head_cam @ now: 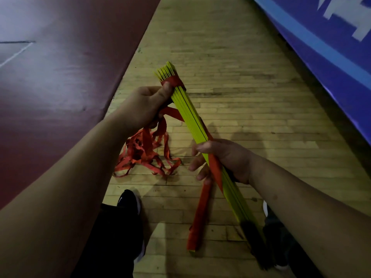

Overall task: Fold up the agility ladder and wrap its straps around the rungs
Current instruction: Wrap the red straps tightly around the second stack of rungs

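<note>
A stack of yellow ladder rungs [192, 117] runs slantwise from upper left to lower right, held above the floor. Red strap is wound around its far end [175, 82]. My left hand [144, 107] grips the stack just below that wrap, thumb pressed on the red band. My right hand [222, 159] grips the stack at its middle, fingers curled over a red strap [215, 167] lying along the rungs. A tangle of loose red straps [144, 155] hangs from my left hand down to the floor. A second bundle wrapped in red strap [199, 215] lies on the floor.
The floor is light wooden boards [251, 87]. A dark red mat [60, 87] borders it on the left and a blue padded panel [331, 47] on the right. My black shoe [128, 201] stands at lower centre, the other foot [273, 221] under my right arm.
</note>
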{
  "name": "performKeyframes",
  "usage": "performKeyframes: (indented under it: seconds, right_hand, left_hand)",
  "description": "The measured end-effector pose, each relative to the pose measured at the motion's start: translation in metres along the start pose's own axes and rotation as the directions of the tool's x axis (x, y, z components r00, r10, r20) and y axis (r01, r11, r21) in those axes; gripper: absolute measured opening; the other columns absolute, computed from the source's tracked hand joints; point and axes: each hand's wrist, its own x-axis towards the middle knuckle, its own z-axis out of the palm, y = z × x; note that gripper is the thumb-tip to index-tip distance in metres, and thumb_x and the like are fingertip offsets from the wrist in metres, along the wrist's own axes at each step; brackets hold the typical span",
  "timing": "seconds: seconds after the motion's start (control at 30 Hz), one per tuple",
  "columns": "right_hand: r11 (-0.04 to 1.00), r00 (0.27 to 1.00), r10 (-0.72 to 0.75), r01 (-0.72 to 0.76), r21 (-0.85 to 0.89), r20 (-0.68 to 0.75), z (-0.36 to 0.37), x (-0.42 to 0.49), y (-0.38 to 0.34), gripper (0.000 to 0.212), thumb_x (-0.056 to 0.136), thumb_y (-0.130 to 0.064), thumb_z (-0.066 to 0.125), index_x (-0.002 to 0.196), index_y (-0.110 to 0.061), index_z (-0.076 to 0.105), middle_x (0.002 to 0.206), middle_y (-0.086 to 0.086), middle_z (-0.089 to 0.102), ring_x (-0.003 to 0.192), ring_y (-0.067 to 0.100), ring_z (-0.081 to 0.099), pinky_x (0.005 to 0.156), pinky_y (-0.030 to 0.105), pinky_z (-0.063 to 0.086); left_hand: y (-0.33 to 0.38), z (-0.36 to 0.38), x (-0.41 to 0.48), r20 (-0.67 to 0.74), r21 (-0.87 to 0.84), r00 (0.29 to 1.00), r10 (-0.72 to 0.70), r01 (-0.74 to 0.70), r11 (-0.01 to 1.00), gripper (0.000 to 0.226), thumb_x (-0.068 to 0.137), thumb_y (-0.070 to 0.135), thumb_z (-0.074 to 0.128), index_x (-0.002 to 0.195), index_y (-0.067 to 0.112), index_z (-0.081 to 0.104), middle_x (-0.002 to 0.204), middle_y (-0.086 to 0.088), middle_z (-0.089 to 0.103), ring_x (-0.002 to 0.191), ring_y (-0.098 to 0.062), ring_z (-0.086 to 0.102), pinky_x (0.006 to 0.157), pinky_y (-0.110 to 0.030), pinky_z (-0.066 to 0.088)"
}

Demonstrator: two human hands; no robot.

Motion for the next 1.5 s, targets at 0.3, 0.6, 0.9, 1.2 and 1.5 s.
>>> performKeyframes:
  seconds: [0.3,0.6,0.9,1.2,1.5]
  right_hand:
    - [0.978,0.929,-0.041,-0.039,-0.207,-0.368,0.014,0.006,0.002,0.029,0.098,-0.035,0.079,0.113,-0.012,0.072,0.087,0.014,0.082,0.075,0.033,0.08,0.07,0.045,0.06]
    - [0.744,0.762,-0.255,-0.239,-0.624,-0.596,0.028,0.01,0.011,0.037,0.099,-0.053,0.07,0.084,-0.02,0.077,0.062,-0.011,0.075,0.05,0.001,0.069,0.057,0.022,0.047]
    - [0.869,0.881,-0.142,-0.107,-0.483,-0.451,0.024,0.008,-0.003,0.043,0.091,-0.06,0.079,0.102,-0.019,0.076,0.079,0.001,0.082,0.068,0.023,0.081,0.075,0.042,0.068]
    - [1.0,0.962,0.002,-0.009,0.024,0.273,0.012,0.0,-0.006,0.092,0.094,-0.08,0.053,0.144,-0.003,0.066,0.138,0.024,0.071,0.085,0.022,0.064,0.074,0.029,0.053]
    - [0.994,0.979,0.06,-0.076,0.079,0.195,0.012,-0.001,-0.008,0.072,0.077,-0.076,0.079,0.114,-0.014,0.077,0.106,0.014,0.079,0.087,0.03,0.08,0.062,0.034,0.063]
  left_hand:
    - [-0.005,0.005,0.008,-0.144,0.273,0.986,-0.087,0.124,0.954,0.052,0.11,0.062,0.05,0.097,0.024,0.083,0.061,0.0,0.065,0.049,-0.014,0.052,0.048,-0.025,0.043]
    - [0.004,0.02,0.013,-0.193,0.431,0.963,-0.189,0.256,0.865,0.063,0.114,0.053,0.046,0.078,0.01,0.075,0.043,0.009,0.061,0.033,-0.004,0.048,0.048,-0.025,0.04]
    - [0.0,0.022,0.01,-0.161,0.113,0.98,-0.119,0.138,0.984,0.049,0.107,0.055,0.061,0.101,0.011,0.081,0.088,0.0,0.084,0.068,-0.025,0.07,0.049,-0.021,0.047]
    - [0.002,0.005,0.006,0.037,-0.249,0.994,0.105,-0.092,0.964,0.043,0.107,0.051,0.053,0.091,0.024,0.082,0.065,-0.009,0.056,0.069,-0.036,0.045,0.052,-0.026,0.043]
    - [-0.002,-0.002,0.003,-0.063,0.111,0.992,0.108,-0.1,0.989,0.042,0.115,0.044,0.046,0.092,0.02,0.072,0.061,0.004,0.053,0.053,-0.011,0.057,0.046,-0.019,0.04]
